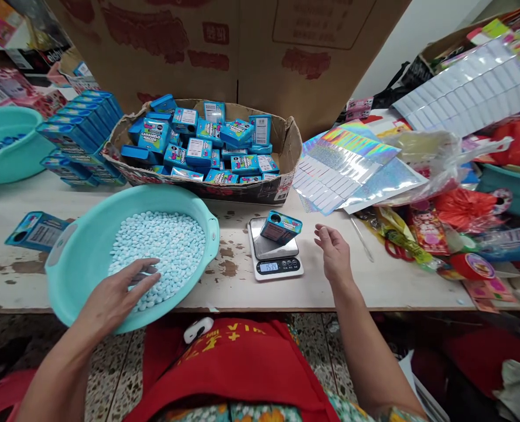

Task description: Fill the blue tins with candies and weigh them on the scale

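The left hand (115, 290) is held over the near part of the candies (172, 234), its fingers loosely extended and slightly bent; no candy is seen gripped, although the underside is hidden and whether any are pinched there cannot be told. The right hand (334, 252) is poised beside the scale, half open with fingers relaxed, and nothing is seen in it. The pale blue candies are contained in a turquoise basin (84, 252), whose near rim appears to be carried past the table edge; were it pressed by the left forearm, the basin could be tipped and its contents spilled. Between the hands, a blue tin (281, 227) is supported on the pan of the digital scale (260, 271), set askew, with a dark round spot, apparently an opening, at one end. The tin could be toppled by a brush of the right fingers, and a false reading could be caused by any touch on the pan. Candies may also be dropped on the table (238, 293) if they are carried across in so loose a grasp. Farther out, a cardboard tray (288, 170) is filled with similar tins, and shiny sheets (325, 176) are spread to its right.
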A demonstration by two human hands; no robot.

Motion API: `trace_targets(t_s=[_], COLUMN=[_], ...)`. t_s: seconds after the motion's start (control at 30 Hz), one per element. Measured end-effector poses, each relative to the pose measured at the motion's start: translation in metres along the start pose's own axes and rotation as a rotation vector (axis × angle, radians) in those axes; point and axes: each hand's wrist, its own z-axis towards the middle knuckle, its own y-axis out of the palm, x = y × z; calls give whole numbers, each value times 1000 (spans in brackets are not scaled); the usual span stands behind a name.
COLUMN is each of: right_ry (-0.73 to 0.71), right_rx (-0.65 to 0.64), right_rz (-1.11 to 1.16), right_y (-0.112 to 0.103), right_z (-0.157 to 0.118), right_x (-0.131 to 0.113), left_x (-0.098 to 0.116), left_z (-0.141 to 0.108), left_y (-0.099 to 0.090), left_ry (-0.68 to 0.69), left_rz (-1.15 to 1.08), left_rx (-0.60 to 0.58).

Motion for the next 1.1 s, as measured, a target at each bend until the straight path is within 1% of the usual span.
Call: trace_targets(t_s=[0.1, 0.17, 0.23, 0.33, 0.4, 0.47, 0.57, 0.63, 0.7, 0.73, 0.77, 0.8, 0.83, 0.87, 0.9, 0.93, 1.0, 1.03, 1.07, 1.1], right_ry=[-98, -160, -171, -161, -198, -258, -349, -409, -472, -502, -527, -550, -570, -589, -615, -646, -708, -717, -693, -653], right_rx=[-96, -184, -250, -293, -315, -346, -456, -558, -684, -753, -819, -863, -873, -842, -769, -672, -449, -379, -327, -295], right_rz=[29, 43, 39, 51, 58, 72, 133, 158, 151, 144, 138, 134, 130, 116, 85, 31, -159, -284, -425, -544], right_y=[5, 15, 29, 52, 66, 80, 111, 139, 168, 181, 193, 203, 211, 217, 221, 223, 225, 227, 229, 232], right_z=[-4, -7, -9, -10, -9, -9, -18, -35, -59, -71, -79, -82, -80, -70, -54, -32, 24, 53, 82, 107], right_x=[-4, -8, -13, -25, -40, -59, -94, -118, -138, -146, -153, -157, -161, -163, -164, -164, -164, -164, -165, -166], left_x=[-2, -2, -2, -4, -6, -7, 3, 17, 33, 40, 44, 44, 41, 34, 24, 10, -20, -35, -48, -59], left_z=[0, 1, 3, 5, 5, 4, 4, 5, 5, 4, 3, 0, -2, -4, -6, -6, -1, 4, 11, 19], left_y=[1, 1, 1, 3, 5, 7, 4, -5, -19, -28, -38, -50, -62, -74, -88, -102, -129, -141, -151, -159], left_ry=[-10, -8, -5, -14, -21, -12, 52, 169, 327, 392, 425, 419, 375, 299, 200, 86, -154, -266, -361, -434], left_rz=[3, -5, -27, -80, -145, -265, -508, -586, -520, -451, -377, -310, -257, -217, -184, -149, -54, 2, 53, 95], left_rx=[-6, -14, -20, 1, 41, 76, 154, 259, 343, 351, 343, 338, 351, 398, 483, 596, 828, 893, 916, 903])
